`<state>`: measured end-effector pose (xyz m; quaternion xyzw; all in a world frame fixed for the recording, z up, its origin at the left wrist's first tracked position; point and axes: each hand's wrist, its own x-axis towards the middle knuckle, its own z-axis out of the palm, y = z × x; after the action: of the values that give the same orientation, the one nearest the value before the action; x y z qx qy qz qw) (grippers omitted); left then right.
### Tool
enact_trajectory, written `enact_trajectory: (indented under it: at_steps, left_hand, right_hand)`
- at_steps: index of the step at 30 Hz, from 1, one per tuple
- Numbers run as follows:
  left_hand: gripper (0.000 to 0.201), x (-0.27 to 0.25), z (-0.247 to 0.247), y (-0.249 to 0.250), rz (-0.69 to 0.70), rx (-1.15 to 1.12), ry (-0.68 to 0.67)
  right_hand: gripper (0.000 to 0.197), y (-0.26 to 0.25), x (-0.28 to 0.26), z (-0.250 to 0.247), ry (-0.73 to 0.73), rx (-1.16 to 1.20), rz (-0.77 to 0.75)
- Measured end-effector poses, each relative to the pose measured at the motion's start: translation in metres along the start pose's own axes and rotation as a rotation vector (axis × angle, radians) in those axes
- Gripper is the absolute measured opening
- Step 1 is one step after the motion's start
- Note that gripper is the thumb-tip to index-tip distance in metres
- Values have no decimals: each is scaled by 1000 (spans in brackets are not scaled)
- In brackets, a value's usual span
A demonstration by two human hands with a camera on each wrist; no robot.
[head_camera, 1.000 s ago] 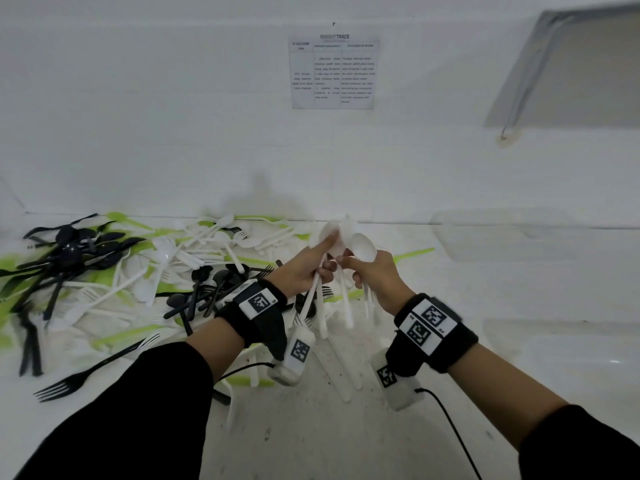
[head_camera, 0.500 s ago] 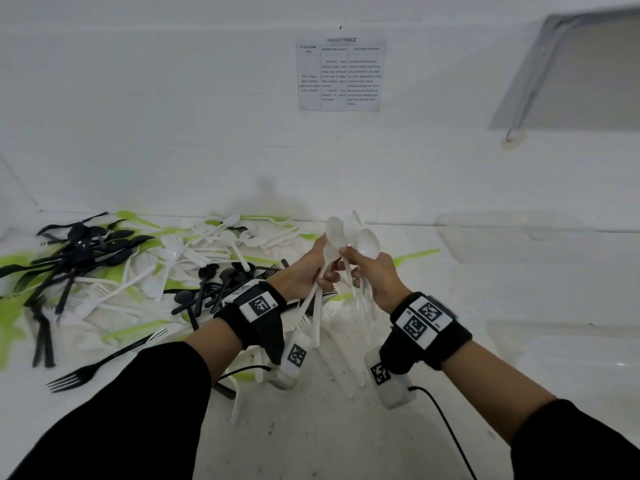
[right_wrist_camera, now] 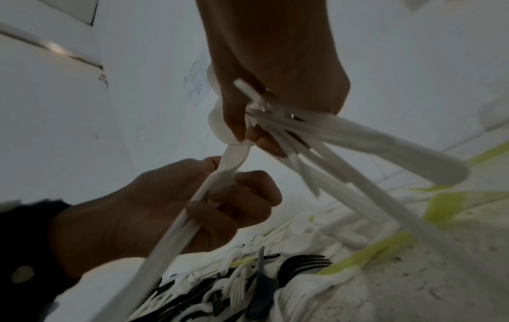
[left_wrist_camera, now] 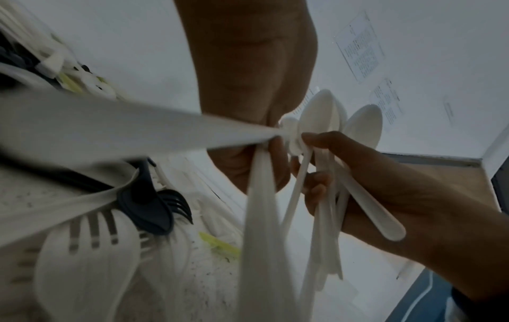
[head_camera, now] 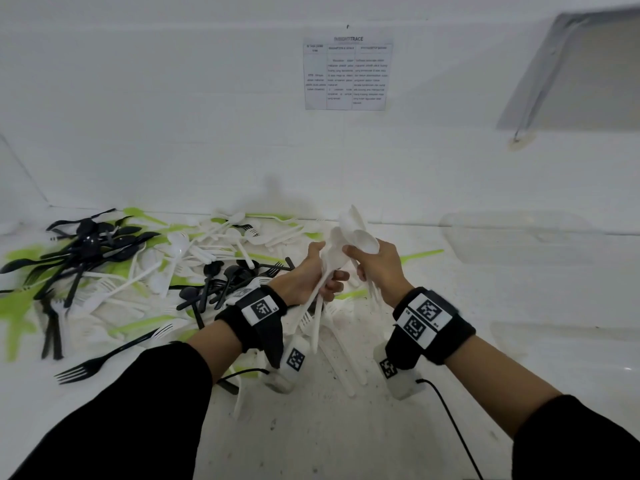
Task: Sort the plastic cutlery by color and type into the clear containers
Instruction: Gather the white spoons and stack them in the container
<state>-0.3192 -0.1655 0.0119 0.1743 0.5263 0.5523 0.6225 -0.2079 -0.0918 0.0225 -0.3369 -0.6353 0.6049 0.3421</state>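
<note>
1. The person's right hand [head_camera: 379, 268] is sitting just right of centre in the head view, its fingers curled round a bundle of white plastic spoons [head_camera: 358, 237]; the bowls are fanning upward above the fist and the handles are hanging below it.
2. In the right wrist view that same hand [right_wrist_camera: 275, 72] is filling the upper middle of the frame, with the spoon handles [right_wrist_camera: 358, 139] spreading out toward the right edge.
3. The left hand [head_camera: 311, 275] is sitting immediately left of the right hand, its fingers clenched on a few white plastic spoon handles [head_camera: 317, 306] that are slanting down toward the lower centre.
4. The left wrist view is showing the left hand [left_wrist_camera: 248, 87] at upper centre and the right hand [left_wrist_camera: 385, 196] at the right, the two touching where the bowls [left_wrist_camera: 319, 117] are meeting.
5. A mixed pile of loose black, white and lime-green plastic cutlery [head_camera: 156, 268] is lying on the white table [head_camera: 346, 427] across the left half of the head view.
6. A single black plastic fork [head_camera: 104, 358] is lying apart at the lower left of the pile.
7. One clear plastic container [head_camera: 519, 233] is standing against the wall at the right, and another clear container [head_camera: 571, 348] is sitting nearer, at the right edge; how much either is holding I cannot tell.
8. A printed sheet of paper [head_camera: 348, 73] is hanging on the white wall at the upper centre.
</note>
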Motion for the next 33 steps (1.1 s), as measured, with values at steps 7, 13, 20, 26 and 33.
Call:
enact_trajectory:
  at_steps: [7,13,20,26,33]
  left_hand:
    - [46,3,2,0,156,-35,67]
    - [9,1,-4,7,326,-7,227]
    - [44,0,7,2,300,167,127]
    - [13,1,0,3,185,152,56]
    - [20,7,-2,5,333,-48,197]
  right_hand:
    - [21,2,6,-6,16,-44,-3]
    - [20,1,15,-22,-35,-127,-40]
    - [18,2,14,-20,-30,-179,-96]
    - [17,9,14,-13,31,-56,-45]
    - [11,15,15,-14,-77,16,88]
